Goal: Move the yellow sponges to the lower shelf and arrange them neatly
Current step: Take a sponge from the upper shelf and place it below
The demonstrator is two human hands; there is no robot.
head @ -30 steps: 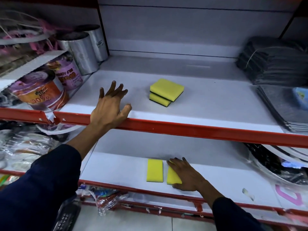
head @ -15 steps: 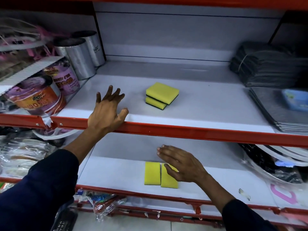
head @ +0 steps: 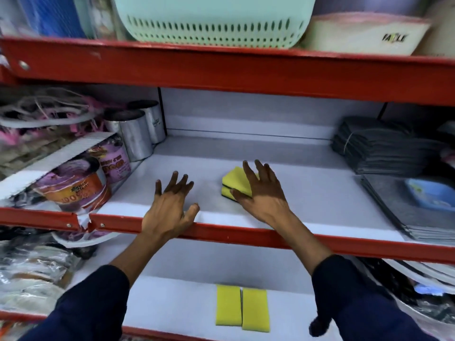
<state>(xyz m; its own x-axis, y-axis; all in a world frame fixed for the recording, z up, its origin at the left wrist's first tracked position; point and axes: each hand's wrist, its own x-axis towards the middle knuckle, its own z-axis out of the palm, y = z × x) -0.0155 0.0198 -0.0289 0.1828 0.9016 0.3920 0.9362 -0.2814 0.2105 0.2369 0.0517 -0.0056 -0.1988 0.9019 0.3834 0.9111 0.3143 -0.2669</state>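
Note:
Two yellow sponges with dark undersides lie stacked [head: 234, 179] on the white middle shelf [head: 307, 193]. My right hand [head: 261, 190] hovers over the stack with fingers spread, its thumb at the stack's front edge, covering the stack's right part. My left hand [head: 172, 203] rests flat on that shelf's red front rail [head: 246, 232], fingers apart and empty. On the lower shelf [head: 172, 299], two more yellow sponges [head: 242, 308] lie flat side by side, touching.
Silver rolls [head: 138, 134] and purple-orange packs [head: 83, 185] crowd the middle shelf's left. Dark folded cloths [head: 384, 146] and flat grey sheets [head: 406, 212] fill its right. A mint basket [head: 211, 20] sits on the top shelf. Plastic-wrapped goods flank the lower shelf.
My right hand left the two sponges on the lower shelf and rose to the stacked pair on the middle shelf. The view tilted upward. My left hand stayed on the rail.

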